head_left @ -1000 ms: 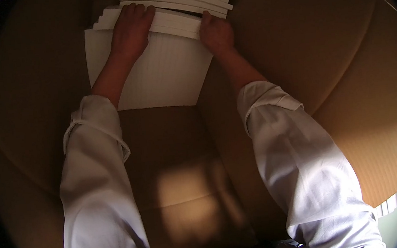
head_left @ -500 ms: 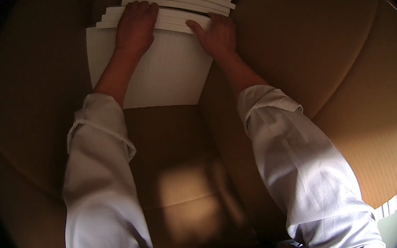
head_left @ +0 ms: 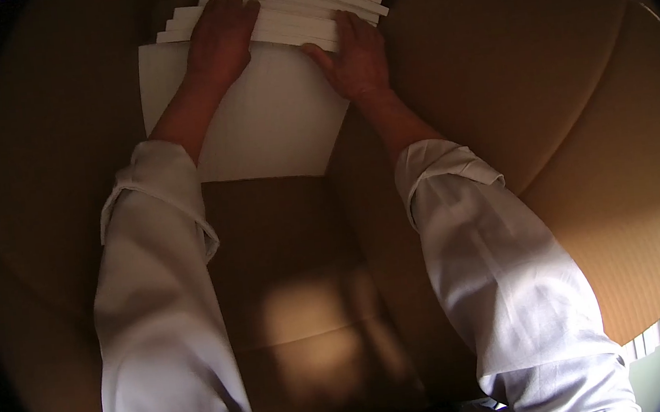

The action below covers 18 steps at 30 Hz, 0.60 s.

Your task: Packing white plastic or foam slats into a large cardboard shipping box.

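Observation:
Both my hands rest on a row of thin white panels [head_left: 293,28] standing on edge, packed face to face at the far end of a deep cardboard box. My left hand [head_left: 221,46] has its fingers together, bent over the top edges of the nearest panels. To the right, my right hand [head_left: 357,56] lies with fingers stretched over the top edges, its thumb apart against the broad face of the front panel [head_left: 274,116]. What sits behind the left fingers is hidden.
Brown cardboard walls rise on both sides, the right wall [head_left: 510,93] close to my right forearm. A light patch falls on the box floor [head_left: 310,327]. Outside, at lower right, more white panels [head_left: 652,338] show past the box edge.
The dark gap behind the nearest panels has closed as they moved back against the others. My left hand shifted slightly up and left; my right fingers stretched out over the edges.

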Motion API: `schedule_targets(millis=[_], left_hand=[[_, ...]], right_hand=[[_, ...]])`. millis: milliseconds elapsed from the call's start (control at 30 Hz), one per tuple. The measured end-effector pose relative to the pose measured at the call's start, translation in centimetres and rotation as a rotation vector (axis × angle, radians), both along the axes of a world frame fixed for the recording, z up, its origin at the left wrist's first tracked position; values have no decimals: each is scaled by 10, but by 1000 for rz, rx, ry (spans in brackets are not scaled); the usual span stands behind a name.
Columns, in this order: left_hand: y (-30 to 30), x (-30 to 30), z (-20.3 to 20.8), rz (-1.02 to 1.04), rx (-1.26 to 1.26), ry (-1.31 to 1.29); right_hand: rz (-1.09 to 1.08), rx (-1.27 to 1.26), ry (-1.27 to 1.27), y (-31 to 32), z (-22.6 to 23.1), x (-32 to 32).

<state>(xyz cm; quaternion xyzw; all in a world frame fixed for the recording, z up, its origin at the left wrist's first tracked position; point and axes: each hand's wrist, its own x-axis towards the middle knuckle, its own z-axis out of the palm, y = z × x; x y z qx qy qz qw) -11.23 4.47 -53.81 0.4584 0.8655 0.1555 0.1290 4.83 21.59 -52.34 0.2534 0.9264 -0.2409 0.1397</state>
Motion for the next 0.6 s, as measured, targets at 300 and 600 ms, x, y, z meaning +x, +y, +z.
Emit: schedule_targets(millis=[300, 600], left_hand=[[10, 18, 1, -5, 33, 11], [13, 8, 7, -37, -162, -71]], right_hand=[[174, 267, -10, 16, -14, 29], [157, 146, -31, 16, -7, 15]])
